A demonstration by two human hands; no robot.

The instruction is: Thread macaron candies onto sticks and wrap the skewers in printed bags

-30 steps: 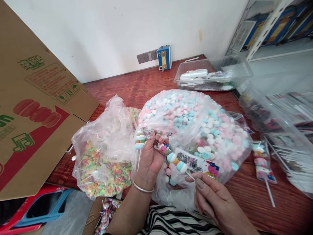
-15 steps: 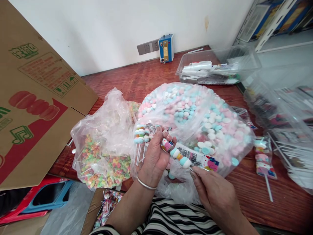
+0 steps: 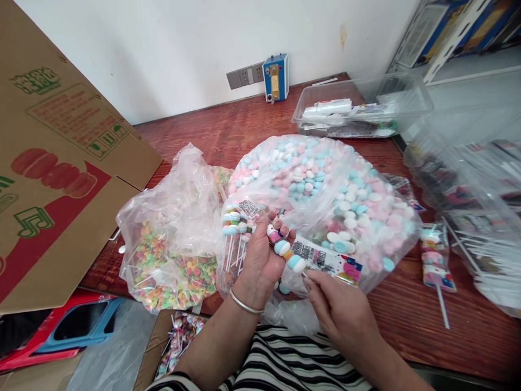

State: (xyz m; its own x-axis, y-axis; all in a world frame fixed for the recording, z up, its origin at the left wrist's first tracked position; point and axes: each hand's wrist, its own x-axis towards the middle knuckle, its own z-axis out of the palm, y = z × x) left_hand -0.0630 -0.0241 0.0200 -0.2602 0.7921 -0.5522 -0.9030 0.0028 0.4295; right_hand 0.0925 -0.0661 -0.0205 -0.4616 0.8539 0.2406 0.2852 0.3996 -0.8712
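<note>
My left hand is closed around a bunch of candy skewers on white sticks, their pastel beads poking out to the left. One more candy skewer lies across its fingertips beside a printed wrapper. My right hand pinches the stick end of that skewer from below. Both hands hover in front of a large clear bag of pink, blue and white candies on the wooden table.
A clear bag of multicoloured ring candies sits to the left, beside a tilted cardboard box. A wrapped skewer lies at the right near bags of sticks and wrappers. A clear plastic tub stands at the back.
The skewer between my hands has slid further left into my left hand's fingers, and my right hand has followed it up and left. The view has tilted down a little.
</note>
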